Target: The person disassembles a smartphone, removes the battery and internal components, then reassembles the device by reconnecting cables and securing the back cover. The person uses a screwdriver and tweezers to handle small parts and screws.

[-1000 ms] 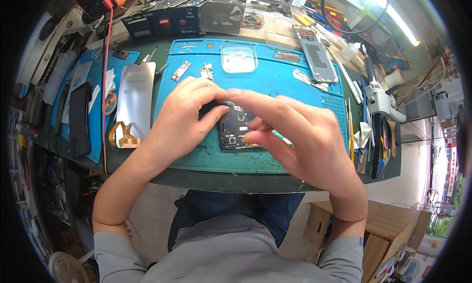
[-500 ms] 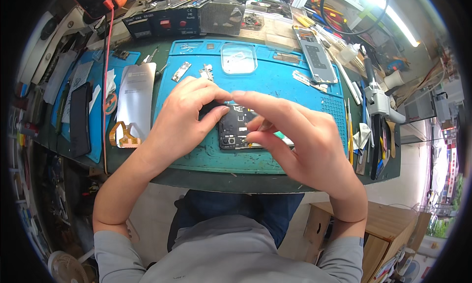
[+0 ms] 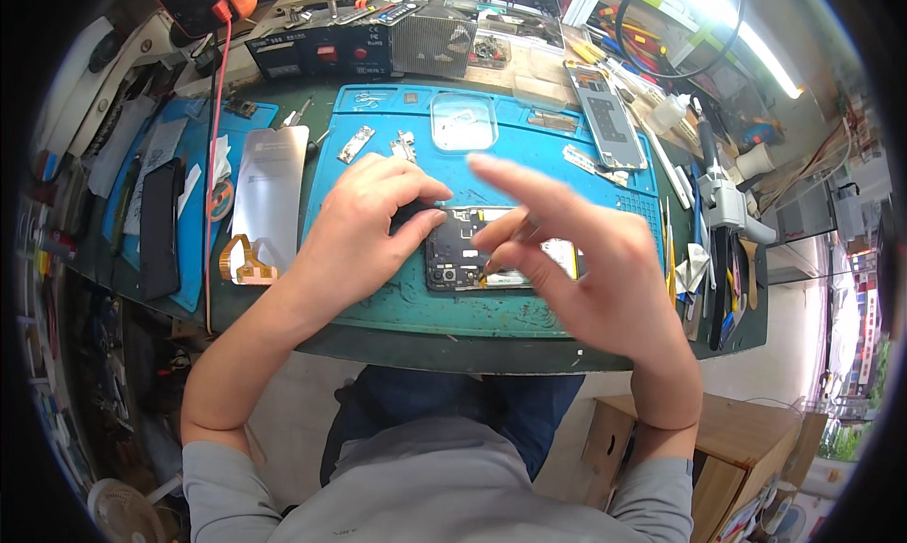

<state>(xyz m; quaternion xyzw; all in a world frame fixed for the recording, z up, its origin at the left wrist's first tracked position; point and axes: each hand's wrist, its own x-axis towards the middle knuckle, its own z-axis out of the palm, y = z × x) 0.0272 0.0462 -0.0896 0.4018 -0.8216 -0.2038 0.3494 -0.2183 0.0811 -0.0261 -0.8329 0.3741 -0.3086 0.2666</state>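
The opened phone (image 3: pixel 458 255) is lying near the middle of the blue mat (image 3: pixel 529 156), leaving a bare strip along the mat's near edge and wider room toward its far side. Over the mat, the left hand (image 3: pixel 364 212) is bringing thumb and forefinger to the phone's far-left corner, grip unclear; the blurred right hand (image 3: pixel 600 260) is extending its forefinger, the others curling thumbward, possible contents indiscernible. A clear, round-cornered dish (image 3: pixel 463 123) is sitting on the mat's far part; a smooth, shiny sheet (image 3: pixel 269 175) is lying beyond its left edge.
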